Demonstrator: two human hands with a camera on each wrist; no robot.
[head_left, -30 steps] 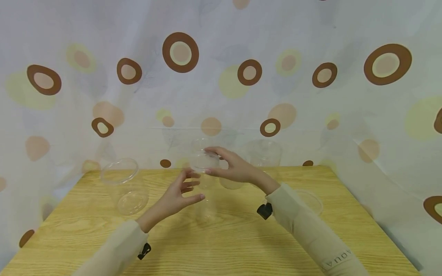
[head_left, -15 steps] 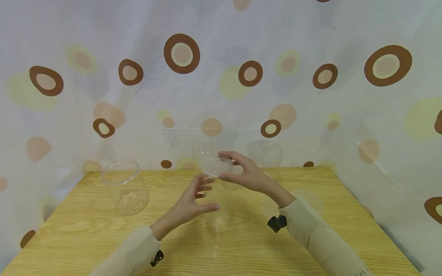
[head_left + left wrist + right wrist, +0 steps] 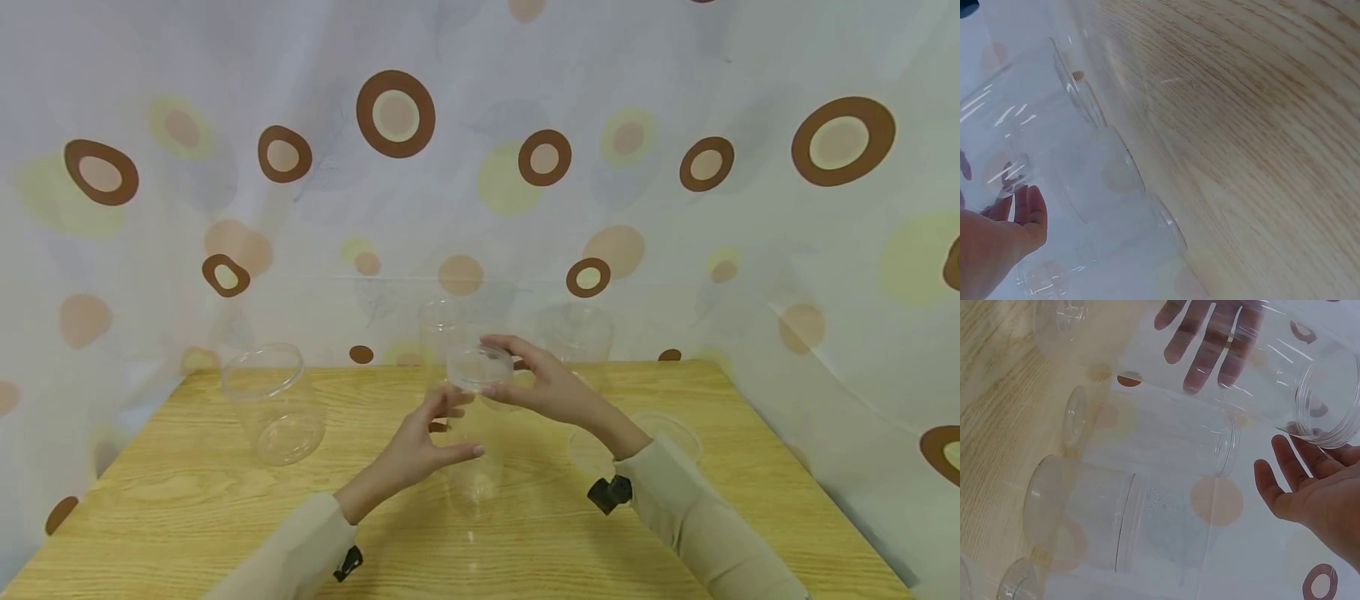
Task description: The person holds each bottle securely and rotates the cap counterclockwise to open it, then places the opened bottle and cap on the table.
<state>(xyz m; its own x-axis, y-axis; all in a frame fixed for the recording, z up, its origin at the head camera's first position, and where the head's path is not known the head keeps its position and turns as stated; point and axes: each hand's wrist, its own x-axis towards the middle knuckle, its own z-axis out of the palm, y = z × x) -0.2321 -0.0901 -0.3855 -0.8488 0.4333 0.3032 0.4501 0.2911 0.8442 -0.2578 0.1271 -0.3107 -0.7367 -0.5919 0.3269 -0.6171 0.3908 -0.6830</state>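
Between my hands a tall clear plastic jar (image 3: 477, 475) stands upright, its base close over the table. My left hand (image 3: 412, 450) holds the jar's body from the left, thumb in front and fingers behind. In the right wrist view those left fingers show through the jar wall (image 3: 1266, 347). At the round top, my right hand (image 3: 551, 389) grips the ridged end (image 3: 1335, 406), thumb on the near side and fingers on the far side. The left wrist view shows my left hand (image 3: 1007, 244) beside the clear wall (image 3: 1029, 119).
On the wooden table (image 3: 187, 500), a wide clear jar (image 3: 273, 404) leans at the left. Further clear containers stand at the back, including a narrow one (image 3: 441, 333) and a wide one (image 3: 577, 333). Flat clear discs (image 3: 671, 433) lie to the right, partly behind the sleeve.
Both hands have moved right and slightly down with the jar, coming nearer to me. Most of that shift came before the middle frame. The other containers have stayed put.
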